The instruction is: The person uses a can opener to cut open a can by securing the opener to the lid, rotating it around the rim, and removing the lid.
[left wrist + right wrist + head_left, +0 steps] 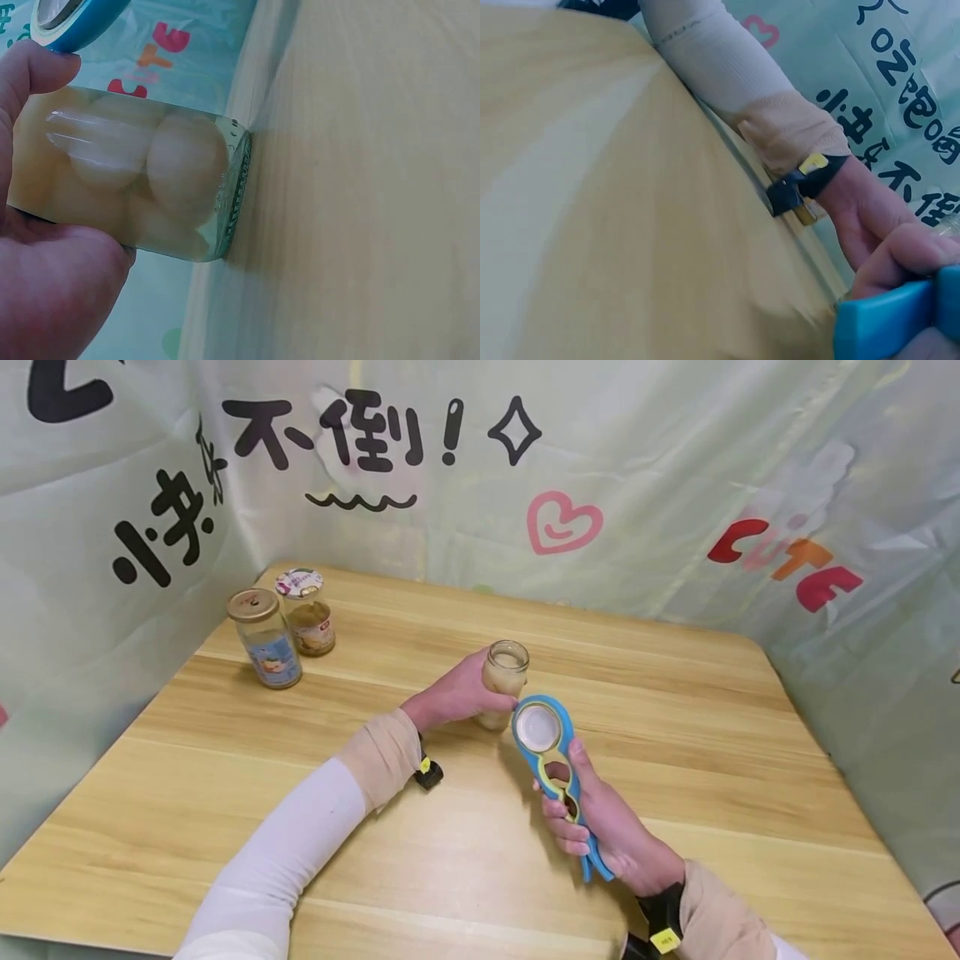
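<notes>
My left hand (459, 693) is wrapped round an open glass jar (504, 681), which stands upright on the table. Pale, rounded pieces in liquid show through its side in the left wrist view. My right hand (611, 827) grips a blue and yellow jar opener (564, 722) by its handles. In the opener's large ring sits a round lid (538, 728), its whitish inner side facing up. The opener's ring end is beside the jar, close to my left thumb. The right wrist view catches only the blue handles (885, 322) between the fingers.
At the table's far left stand two more jars: a taller one with a gold lid (264, 639) and a blue label, and a shorter one with a patterned lid (309, 614). A printed curtain (637, 468) hangs round the wooden table (450, 852).
</notes>
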Demonstrator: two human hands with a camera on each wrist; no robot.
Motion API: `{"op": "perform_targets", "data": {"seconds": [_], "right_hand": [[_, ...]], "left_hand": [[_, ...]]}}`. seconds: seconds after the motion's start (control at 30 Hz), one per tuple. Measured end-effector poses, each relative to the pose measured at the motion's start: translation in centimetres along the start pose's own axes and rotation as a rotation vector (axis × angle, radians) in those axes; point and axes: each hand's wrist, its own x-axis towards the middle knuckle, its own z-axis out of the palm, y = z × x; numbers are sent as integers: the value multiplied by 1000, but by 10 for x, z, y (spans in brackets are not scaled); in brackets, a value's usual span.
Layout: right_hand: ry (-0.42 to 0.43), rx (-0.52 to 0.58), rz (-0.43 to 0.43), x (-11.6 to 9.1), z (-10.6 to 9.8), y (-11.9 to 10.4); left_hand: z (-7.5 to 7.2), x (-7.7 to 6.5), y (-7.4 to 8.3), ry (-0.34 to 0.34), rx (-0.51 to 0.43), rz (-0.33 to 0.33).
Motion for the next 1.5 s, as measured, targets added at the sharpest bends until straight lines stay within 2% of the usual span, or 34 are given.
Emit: {"op": "perform_targets", "data": {"seconds": [0.23, 0.37, 0.6, 0.8, 1.07, 1.2, 1.5], "right_hand": [[4, 80, 51, 0, 11, 14], [16, 81, 86, 1, 18, 21], [39, 153, 154, 1, 36, 32], [64, 231, 162, 2, 48, 37], [63, 319, 171, 10, 54, 39], [50, 375, 177, 15, 56, 38], [62, 416, 197, 15, 58, 37]], "left_hand": [[-3, 9, -26, 20, 57, 11], [-2, 11, -31, 14, 48, 6], [-2, 9, -32, 3, 50, -3], [-2, 10, -33, 26, 56, -5], [-2, 8, -29, 16, 53, -27], [-4, 8, -27, 23, 67, -20], [-3, 11, -30, 16, 43, 4]]}}
